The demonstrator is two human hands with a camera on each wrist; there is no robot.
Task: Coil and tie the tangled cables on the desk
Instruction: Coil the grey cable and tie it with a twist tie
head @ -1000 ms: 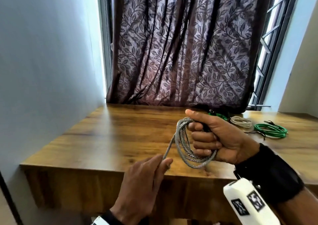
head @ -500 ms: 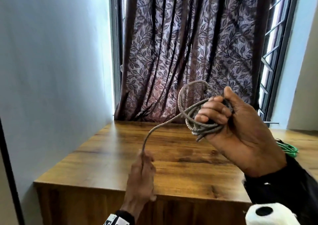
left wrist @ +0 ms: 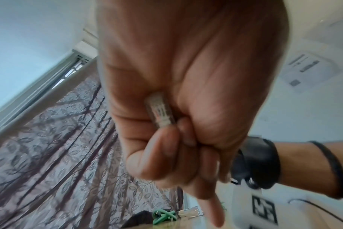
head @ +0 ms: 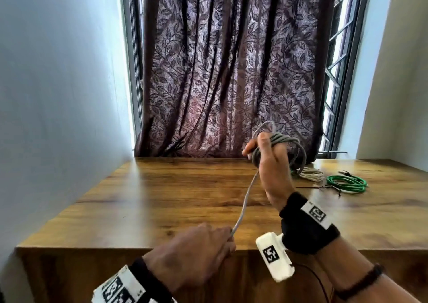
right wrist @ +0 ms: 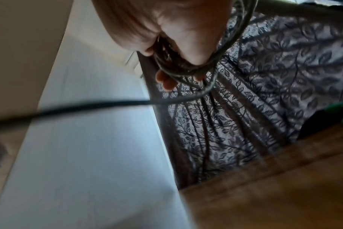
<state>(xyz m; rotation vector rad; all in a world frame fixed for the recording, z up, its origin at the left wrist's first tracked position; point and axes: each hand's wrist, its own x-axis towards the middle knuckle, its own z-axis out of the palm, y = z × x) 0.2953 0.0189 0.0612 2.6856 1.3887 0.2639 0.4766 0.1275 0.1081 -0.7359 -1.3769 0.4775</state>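
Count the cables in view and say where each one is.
3: grey braided cable coiled in the right hand, white coiled cable and green coiled cable on the wooden desk. Others may be hidden.

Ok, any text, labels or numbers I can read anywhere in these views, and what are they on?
No readable words or numbers.
Black-and-white square marker codes on the white wrist camera boxes: patterns only.
Clear plastic cable connector in the left hand: printing blurred.
White wall notice: lines too blurred to read.
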